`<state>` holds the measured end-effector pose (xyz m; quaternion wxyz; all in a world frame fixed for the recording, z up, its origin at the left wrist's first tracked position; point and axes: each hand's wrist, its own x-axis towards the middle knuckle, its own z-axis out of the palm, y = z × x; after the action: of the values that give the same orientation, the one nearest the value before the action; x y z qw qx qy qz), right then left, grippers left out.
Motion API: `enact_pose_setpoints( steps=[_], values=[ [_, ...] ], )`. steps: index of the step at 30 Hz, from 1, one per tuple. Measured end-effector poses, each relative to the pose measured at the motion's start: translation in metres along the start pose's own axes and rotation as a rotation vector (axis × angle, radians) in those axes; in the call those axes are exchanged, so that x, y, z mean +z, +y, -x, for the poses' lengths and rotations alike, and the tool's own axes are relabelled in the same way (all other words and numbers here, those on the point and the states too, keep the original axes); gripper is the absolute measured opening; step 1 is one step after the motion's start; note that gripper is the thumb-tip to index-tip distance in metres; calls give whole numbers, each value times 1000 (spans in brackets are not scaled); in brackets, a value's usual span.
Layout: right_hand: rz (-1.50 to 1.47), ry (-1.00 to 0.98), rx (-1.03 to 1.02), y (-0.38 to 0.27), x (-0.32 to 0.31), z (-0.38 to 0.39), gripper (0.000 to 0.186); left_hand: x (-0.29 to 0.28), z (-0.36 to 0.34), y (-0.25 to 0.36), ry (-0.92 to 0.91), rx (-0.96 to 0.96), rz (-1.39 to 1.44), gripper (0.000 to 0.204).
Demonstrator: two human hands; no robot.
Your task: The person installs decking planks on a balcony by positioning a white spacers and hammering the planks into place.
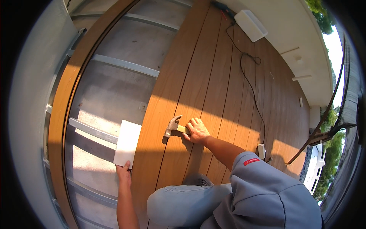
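Note:
My right hand (197, 130) is wrapped round the yellowish handle of a claw hammer (173, 127). Its metal head is over the brown deck boards (190, 82), close to their left edge; whether it touches them I cannot tell. My left hand (123, 171) grips the near end of a white rectangular block (128, 143), with the thumb on top and the other fingers mostly hidden. The block lies along the left edge of the laid boards, over a grey metal joist (93, 131).
Left of the boards, metal joists (126, 65) span a gap above a concrete floor (126, 38). A long brown board (63, 95) runs beyond it, beside a pale wall (36, 95). A black cable (249, 82), a white bin (250, 24) and a white power strip (261, 151) lie to the right.

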<state>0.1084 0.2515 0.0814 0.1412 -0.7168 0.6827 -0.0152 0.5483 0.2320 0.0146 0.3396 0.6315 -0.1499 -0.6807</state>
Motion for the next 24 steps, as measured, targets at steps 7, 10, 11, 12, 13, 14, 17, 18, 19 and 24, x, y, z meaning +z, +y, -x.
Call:
enact_pose_setpoints(
  steps=[7, 10, 11, 12, 13, 14, 17, 18, 19, 24],
  values=[
    [69, 129, -143, -5, 18, -22, 40, -75, 50, 19, 32, 190, 22, 54],
    [88, 217, -147, 0, 33, -9, 35, -127, 95, 32, 204, 287, -105, 44],
    [93, 190, -121, -3, 38, -3, 37, -160, 102, 24, 232, 404, -161, 47],
    [70, 213, -149, 6, 44, 2, 37, -188, 112, 20, 235, 364, -118, 49],
    [135, 173, -147, 6, 43, 4, 40, -213, 128, 18, 294, 275, -172, 50],
    [135, 139, -139, 9, 40, 2, 43, -242, 142, 4, 346, 270, -172, 51],
    [200, -71, -108, 7, 34, -7, 50, -314, 182, -40, 425, 208, -111, 54],
    [231, -85, -129, 10, 25, -9, 50, -319, 187, -55, 398, 150, -66, 57],
    [261, -96, -144, 13, 17, -12, 50, -318, 190, -68, 402, 151, -43, 57],
    [132, -200, -139, -75, -32, -47, 46, -323, 176, -133, 340, 172, -119, 64]
  ],
)
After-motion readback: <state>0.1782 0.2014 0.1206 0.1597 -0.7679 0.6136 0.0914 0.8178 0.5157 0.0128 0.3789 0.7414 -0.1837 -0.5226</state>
